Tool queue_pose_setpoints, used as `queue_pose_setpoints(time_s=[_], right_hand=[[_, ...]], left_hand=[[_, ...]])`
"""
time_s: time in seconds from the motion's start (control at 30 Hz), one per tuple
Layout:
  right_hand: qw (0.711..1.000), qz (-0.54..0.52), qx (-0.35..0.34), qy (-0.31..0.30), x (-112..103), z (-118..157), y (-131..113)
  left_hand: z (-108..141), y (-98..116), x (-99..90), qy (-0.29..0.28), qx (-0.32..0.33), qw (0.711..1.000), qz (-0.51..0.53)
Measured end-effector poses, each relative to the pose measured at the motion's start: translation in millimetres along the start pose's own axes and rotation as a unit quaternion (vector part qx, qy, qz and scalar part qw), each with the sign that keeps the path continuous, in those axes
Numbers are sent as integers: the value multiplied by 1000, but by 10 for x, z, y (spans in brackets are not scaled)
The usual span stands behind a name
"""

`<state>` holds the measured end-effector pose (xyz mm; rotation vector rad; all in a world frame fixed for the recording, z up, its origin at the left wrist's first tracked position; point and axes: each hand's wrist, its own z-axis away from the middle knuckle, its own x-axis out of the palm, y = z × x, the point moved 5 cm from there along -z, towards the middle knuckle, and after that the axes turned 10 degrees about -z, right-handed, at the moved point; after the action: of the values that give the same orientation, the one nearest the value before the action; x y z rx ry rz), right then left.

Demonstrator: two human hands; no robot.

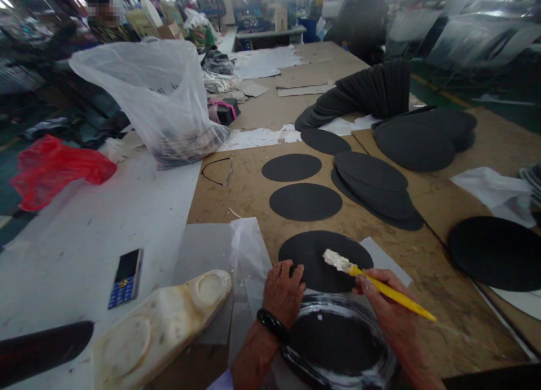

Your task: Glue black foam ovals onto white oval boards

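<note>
My right hand (386, 300) grips a brush with a yellow handle (401, 300); its bristles, thick with white paste, are over a black oval piece (313, 260). On the left edge of that oval rest the fingertips of my left hand (285, 288), which has a dark bangle at the wrist. Its fingers are bent and slightly apart. Nearer to me lies another black oval (338, 336), with white paste smeared round its rim. Two plain black ovals, one (305, 202) and another (291, 167), lie farther up the brown board.
Stacks of black ovals (372, 184) stand at the right, with a fanned row (359, 94) behind. Leftward are a white plastic form (160, 328), a phone (125, 278), glasses (217, 171), a clear bag (156, 97) and a red bag (59, 167). A person (105, 15) is at the back left.
</note>
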<state>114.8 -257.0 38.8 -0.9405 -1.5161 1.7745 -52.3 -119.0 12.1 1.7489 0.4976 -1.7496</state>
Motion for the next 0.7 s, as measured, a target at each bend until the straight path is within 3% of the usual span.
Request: queue_pose_setpoints(time_s=[0.17, 0.27, 0.37, 0.43, 0.53, 0.7], right_hand=[[994, -41, 3, -103, 522, -263, -45], [985, -14, -23, -171, 856, -346, -17], [975, 35, -52, -215, 1050, -412, 26], [973, 59, -59, -213, 1057, -480, 47], [977, 98, -69, -175, 904, -600, 60], [981, 167, -70, -71, 351, -655, 121]], left_hand=[[30, 0, 33, 19, 12, 1000, 6], [30, -28, 53, 36, 22, 999, 4], [39, -35, 78, 31, 21, 999, 1], [45, -33, 84, 24, 14, 1000, 2], [44, -30, 78, 17, 8, 1000, 7], [23, -35, 54, 20, 8, 1000, 8]])
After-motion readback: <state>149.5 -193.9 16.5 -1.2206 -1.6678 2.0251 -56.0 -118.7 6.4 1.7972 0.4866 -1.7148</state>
